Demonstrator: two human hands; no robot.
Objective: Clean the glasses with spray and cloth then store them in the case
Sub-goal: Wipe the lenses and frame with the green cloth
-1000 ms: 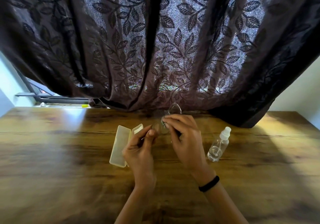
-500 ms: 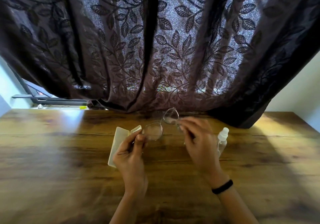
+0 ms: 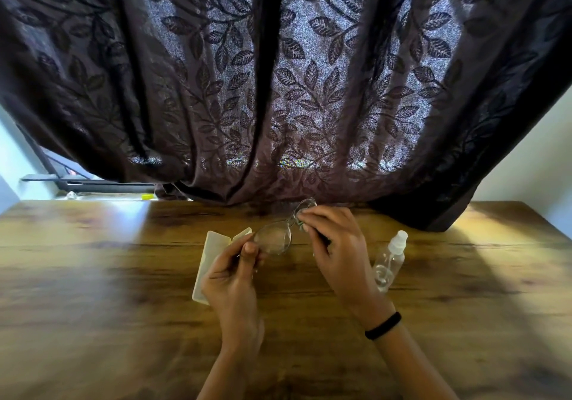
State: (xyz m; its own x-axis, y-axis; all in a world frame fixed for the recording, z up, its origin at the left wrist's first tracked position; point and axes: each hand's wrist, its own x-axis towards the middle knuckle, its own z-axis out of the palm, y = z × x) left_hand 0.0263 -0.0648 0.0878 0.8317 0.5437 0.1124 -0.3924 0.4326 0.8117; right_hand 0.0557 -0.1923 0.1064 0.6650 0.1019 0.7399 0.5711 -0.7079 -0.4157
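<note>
Thin-framed glasses [image 3: 274,238] are held above the wooden table [image 3: 123,291], tilted with one lens nearer me and one farther. My left hand [image 3: 230,279] pinches the near side of the frame. My right hand [image 3: 335,251] covers the far lens with its fingers; a small greyish bit at the fingertips may be the cloth, mostly hidden. A pale open case [image 3: 212,251] lies on the table, partly behind my left hand. A clear spray bottle [image 3: 388,262] with a white cap stands right of my right hand.
A dark leaf-patterned curtain [image 3: 278,90] hangs over the table's far edge. A window sill [image 3: 93,187] with small objects shows at the far left. A white wall [image 3: 532,167] is at the right. A black band circles my right wrist.
The glasses went from bunched between both hands to spread out with the near lens in plain sight. My left hand shifted left, and my right hand moved onto the far lens.
</note>
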